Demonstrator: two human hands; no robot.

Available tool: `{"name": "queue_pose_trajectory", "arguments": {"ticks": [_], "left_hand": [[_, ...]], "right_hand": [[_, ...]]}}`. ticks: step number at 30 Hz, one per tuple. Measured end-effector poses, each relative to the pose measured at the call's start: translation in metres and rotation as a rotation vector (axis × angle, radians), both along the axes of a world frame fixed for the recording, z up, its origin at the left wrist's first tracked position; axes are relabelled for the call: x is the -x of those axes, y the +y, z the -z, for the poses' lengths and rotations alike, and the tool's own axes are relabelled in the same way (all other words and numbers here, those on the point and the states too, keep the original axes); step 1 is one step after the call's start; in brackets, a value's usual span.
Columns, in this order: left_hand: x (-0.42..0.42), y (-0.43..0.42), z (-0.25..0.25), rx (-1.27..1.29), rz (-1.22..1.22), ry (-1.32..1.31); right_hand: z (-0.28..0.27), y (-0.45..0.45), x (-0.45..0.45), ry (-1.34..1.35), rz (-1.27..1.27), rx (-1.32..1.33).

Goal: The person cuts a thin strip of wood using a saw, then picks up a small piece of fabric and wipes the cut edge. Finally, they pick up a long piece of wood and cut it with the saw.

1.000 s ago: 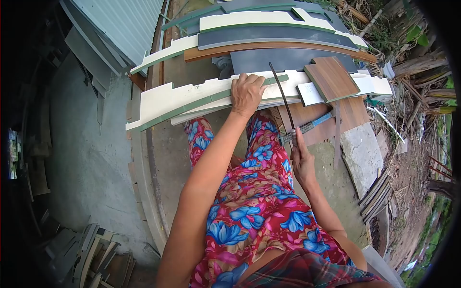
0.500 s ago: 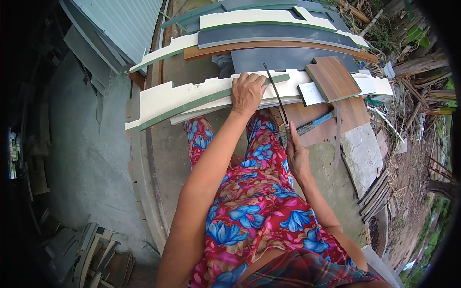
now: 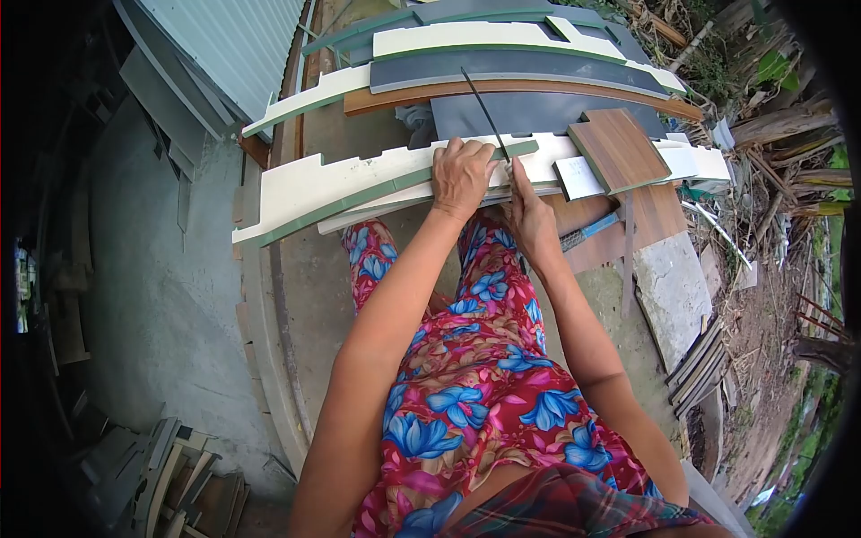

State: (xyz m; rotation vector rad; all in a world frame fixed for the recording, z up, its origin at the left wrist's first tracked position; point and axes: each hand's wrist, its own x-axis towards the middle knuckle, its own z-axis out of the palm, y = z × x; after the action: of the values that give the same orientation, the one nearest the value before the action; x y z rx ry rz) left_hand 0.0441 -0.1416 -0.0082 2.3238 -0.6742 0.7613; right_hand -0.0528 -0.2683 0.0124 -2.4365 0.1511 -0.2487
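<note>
A long white board (image 3: 350,172) with a notched far edge lies across in front of me. My left hand (image 3: 462,179) grips a narrow green-edged strip (image 3: 522,148) on top of it, fingers curled over and pressing down. Close on its right, my right hand (image 3: 533,220) is closed round the handle of a thin, dark-bladed hand saw (image 3: 484,108). The blade slants up and away to the left, crossing the strip just beside my left fingers. My right hand hides most of the saw's handle.
A wood-grain panel piece (image 3: 621,148) and a small white piece (image 3: 578,177) rest on the board's right part. A blue-and-black handled tool (image 3: 592,229) lies below them. Beyond are a brown strip (image 3: 538,85) and grey panels (image 3: 529,115). Thin strips (image 3: 698,366) lie stacked at right.
My right hand has pushed the saw forward and slightly left, so more blade reaches past the strip. My left hand has stayed in place.
</note>
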Motion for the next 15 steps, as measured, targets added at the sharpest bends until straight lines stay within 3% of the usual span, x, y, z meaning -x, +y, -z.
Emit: {"name": "queue_pose_trajectory", "arguments": {"ticks": [3, 5, 7, 9, 11, 15], "left_hand": [[0.000, -0.003, 0.000, 0.029, -0.002, -0.009], [0.001, -0.003, 0.004, 0.003, -0.019, -0.009], [0.000, -0.005, 0.009, -0.090, -0.044, 0.030], [-0.008, -0.014, 0.027, -0.005, -0.083, -0.071], [-0.009, -0.014, 0.021, 0.012, -0.053, -0.054], [-0.007, -0.019, 0.029, 0.099, -0.049, -0.047]], "right_hand": [[-0.001, -0.002, -0.006, 0.078, 0.018, 0.016], [0.030, -0.008, 0.014, -0.180, -0.061, -0.009], [0.028, -0.003, 0.053, -0.060, -0.073, -0.250], [0.057, -0.020, 0.091, -0.072, -0.076, -0.270], [0.051, -0.023, 0.108, -0.105, -0.074, -0.275], [0.029, -0.035, 0.054, 0.025, -0.037, -0.296]]}}
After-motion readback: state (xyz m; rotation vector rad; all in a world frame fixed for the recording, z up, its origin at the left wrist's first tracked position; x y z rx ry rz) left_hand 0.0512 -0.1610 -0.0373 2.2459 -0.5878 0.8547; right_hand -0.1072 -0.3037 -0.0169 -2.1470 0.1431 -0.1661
